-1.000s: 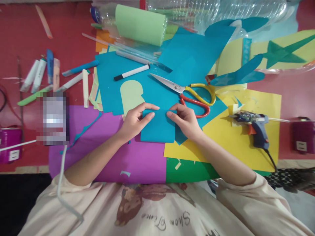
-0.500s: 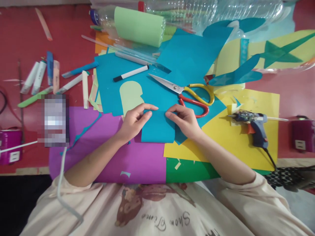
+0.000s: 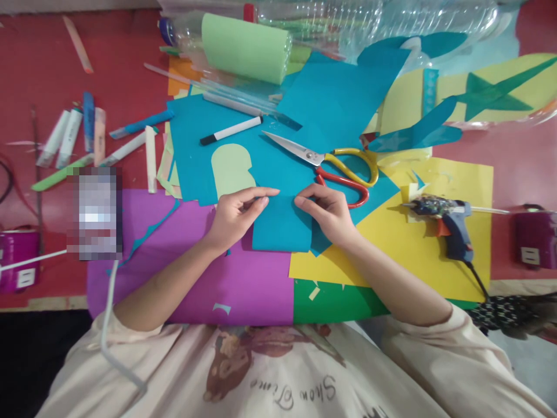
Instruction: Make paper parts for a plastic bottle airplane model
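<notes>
A small rectangle of blue paper [image 3: 282,226] is pinched along its top edge between my two hands. My left hand [image 3: 239,215] grips its upper left part with thumb and forefinger. At the upper right corner, my right hand [image 3: 328,210] holds it the same way. Just beyond lies a larger blue sheet [image 3: 278,165]. On that sheet rest scissors [image 3: 319,159] with one yellow and one red handle, their blades partly open. A pale green paper cutout [image 3: 231,168] with a rounded top sits beyond my left hand, and a black-and-white marker [image 3: 231,130] lies above it.
A glue gun [image 3: 452,223] lies on yellow paper [image 3: 391,255] to the right. Purple paper [image 3: 256,284] covers the near left. Several markers [image 3: 69,136] and a phone [image 3: 99,215] with a cable are at left. Plastic bottles [image 3: 322,23] line the back.
The small blue paper has shifted slightly to the right and up, with my right hand moving a little along with it. Everything else stays in place.
</notes>
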